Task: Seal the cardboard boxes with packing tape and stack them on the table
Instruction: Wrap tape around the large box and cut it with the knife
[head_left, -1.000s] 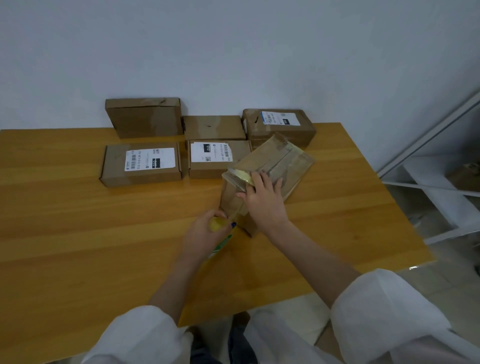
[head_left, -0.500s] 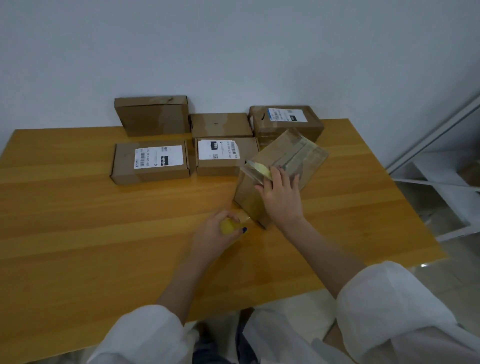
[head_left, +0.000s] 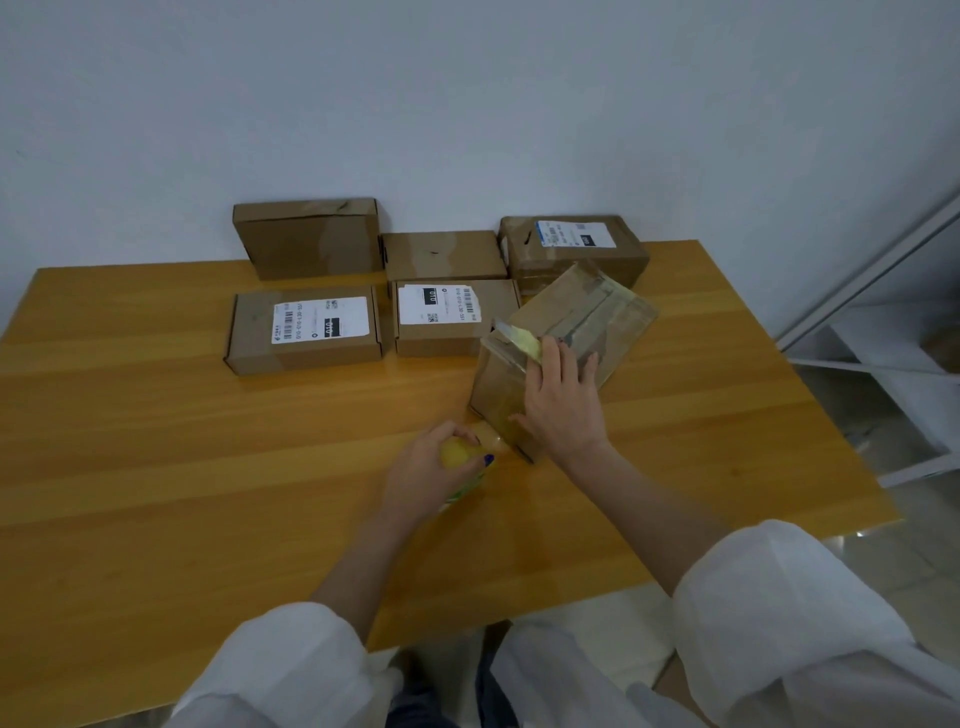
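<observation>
Nearest, the left grip (head_left: 434, 470) is clenched round a yellow tape roll (head_left: 460, 451). Just beyond, the right grip (head_left: 563, 402) lies released, fingers flat on a tilted cardboard box (head_left: 587, 317) at mid-tabletop (head_left: 156, 467). Five more boxes (head_left: 304, 332) lie behind.

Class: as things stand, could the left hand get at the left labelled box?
Probably yes: nothing stands between the left hand and the box, though that hand grips the tape roll, so it isn't free.

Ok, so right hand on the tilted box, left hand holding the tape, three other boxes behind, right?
Not three: the head view shows five other boxes behind. Right hand on the tilted box and left hand holding the tape are correct.
</observation>
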